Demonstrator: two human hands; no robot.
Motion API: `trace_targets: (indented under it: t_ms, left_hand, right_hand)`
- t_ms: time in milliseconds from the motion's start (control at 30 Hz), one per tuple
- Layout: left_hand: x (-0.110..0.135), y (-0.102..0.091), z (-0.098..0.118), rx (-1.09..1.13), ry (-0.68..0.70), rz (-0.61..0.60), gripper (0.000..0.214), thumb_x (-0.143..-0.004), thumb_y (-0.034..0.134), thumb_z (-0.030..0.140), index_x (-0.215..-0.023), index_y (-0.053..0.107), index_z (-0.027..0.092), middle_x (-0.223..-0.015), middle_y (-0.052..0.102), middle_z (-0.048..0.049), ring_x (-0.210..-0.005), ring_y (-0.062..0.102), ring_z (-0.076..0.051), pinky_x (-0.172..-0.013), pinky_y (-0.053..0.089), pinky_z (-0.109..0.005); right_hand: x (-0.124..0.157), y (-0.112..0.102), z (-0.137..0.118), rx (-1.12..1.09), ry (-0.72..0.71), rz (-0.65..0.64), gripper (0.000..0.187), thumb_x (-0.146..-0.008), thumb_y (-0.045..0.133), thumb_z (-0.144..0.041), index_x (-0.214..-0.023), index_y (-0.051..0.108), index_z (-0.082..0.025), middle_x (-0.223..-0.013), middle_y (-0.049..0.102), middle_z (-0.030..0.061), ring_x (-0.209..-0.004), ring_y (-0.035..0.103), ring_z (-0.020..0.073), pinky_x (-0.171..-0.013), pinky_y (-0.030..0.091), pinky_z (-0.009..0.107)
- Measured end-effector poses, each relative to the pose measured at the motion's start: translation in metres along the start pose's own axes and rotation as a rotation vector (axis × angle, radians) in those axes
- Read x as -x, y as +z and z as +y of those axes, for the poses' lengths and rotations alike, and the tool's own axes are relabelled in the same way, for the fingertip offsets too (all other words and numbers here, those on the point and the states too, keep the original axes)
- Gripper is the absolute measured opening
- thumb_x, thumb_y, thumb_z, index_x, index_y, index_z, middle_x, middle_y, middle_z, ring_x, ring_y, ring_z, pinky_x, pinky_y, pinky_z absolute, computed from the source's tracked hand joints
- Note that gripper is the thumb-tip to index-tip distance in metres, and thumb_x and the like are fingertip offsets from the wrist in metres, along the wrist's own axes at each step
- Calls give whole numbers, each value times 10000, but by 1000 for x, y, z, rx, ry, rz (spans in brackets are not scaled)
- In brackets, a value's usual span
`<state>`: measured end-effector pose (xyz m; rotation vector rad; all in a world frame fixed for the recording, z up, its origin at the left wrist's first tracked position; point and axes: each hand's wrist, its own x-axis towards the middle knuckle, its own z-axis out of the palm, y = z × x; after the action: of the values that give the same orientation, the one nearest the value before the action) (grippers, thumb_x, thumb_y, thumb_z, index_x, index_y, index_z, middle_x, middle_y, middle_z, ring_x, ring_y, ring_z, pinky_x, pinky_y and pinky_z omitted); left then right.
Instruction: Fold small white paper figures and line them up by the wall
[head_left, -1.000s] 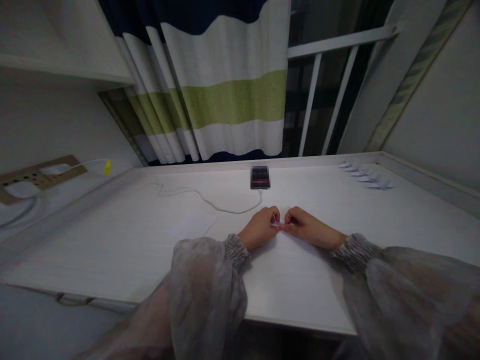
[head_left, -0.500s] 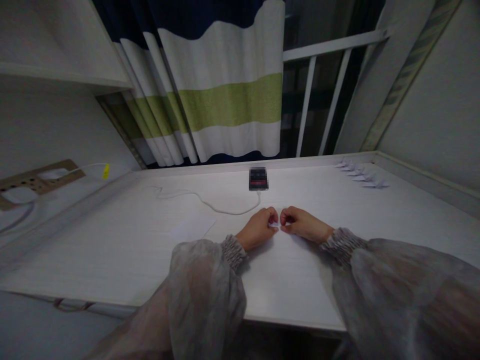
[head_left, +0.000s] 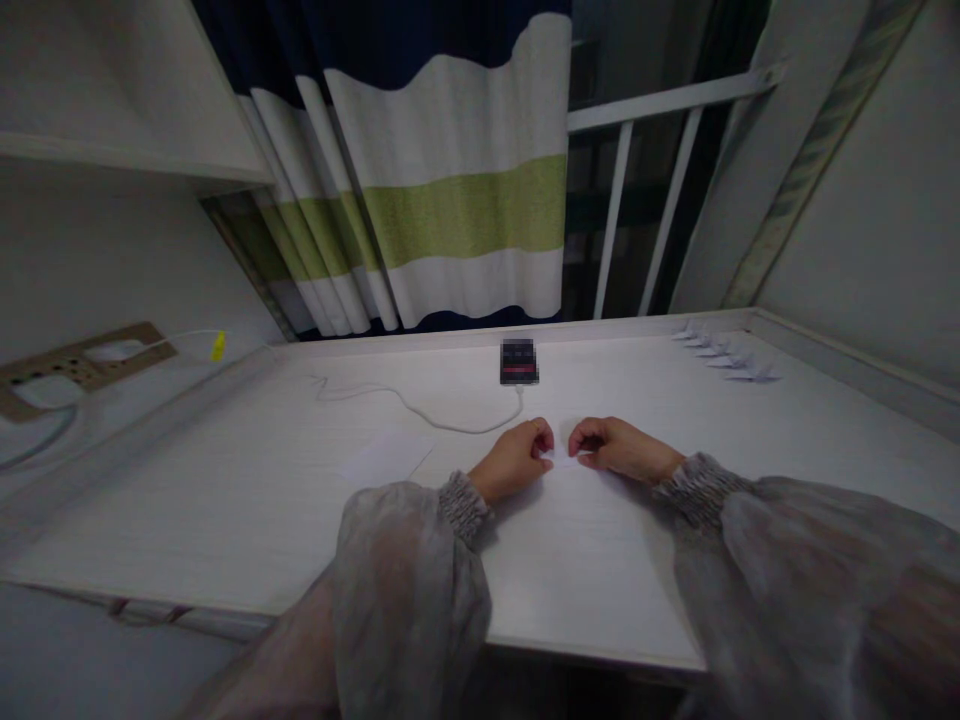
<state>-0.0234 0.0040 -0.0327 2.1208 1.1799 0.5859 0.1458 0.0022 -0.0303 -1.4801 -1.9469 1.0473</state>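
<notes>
Between my hands, just above or on the white desk (head_left: 592, 560), is a small piece of white paper (head_left: 562, 459). My left hand (head_left: 519, 455) pinches its left end, thumb below and fingers curled over. At the paper's right end my right hand (head_left: 619, 448) is closed in a similar pinch. The fingers cover much of the paper, so its folds cannot be made out. Left of my left hand lies a flat stack or sheet of white paper (head_left: 386, 455).
A phone (head_left: 518, 362) on a white cable (head_left: 450, 428) lies beyond my hands. Several folded paper cranes (head_left: 724, 352) stand in a row at the back right. A power strip (head_left: 86, 365) is on the left, a curtain (head_left: 465, 215) behind the desk.
My right hand has moved a little to the right, away from my left hand. More of the small paper shows between them. The view has shifted slightly.
</notes>
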Motion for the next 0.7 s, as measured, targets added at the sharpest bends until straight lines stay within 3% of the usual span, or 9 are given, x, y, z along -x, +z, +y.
trace_targets:
  t_ms: [300, 533, 700]
  left_hand:
    - [2, 0, -6, -50, 103, 8, 125, -648, 526, 81, -722, 608, 140, -724, 458, 5, -624, 434, -81, -615, 364, -213]
    - [2, 3, -11, -76, 229, 9, 191, -684, 466, 70, -714, 638, 149, -810, 485, -27, -678, 468, -91, -660, 400, -223]
    - [3, 3, -11, -110, 296, 33, 200, -656, 468, 66, -724, 637, 146, -827, 517, -36, -731, 495, -110, -697, 418, -237]
  right_hand:
    - [4, -3, 8, -59, -103, -14, 172, -551, 512, -79, -699, 570, -146, -731, 569, 8, -693, 528, 132, -703, 410, 268]
    - [10, -6, 9, 44, -247, 3, 171, -632, 485, -104, -733, 620, -138, -829, 553, 48, -788, 537, 151, -764, 411, 288]
    - [14, -5, 7, 117, -252, 15, 186, -698, 460, -128, -750, 636, -154, -866, 567, 55, -812, 549, 151, -792, 411, 295]
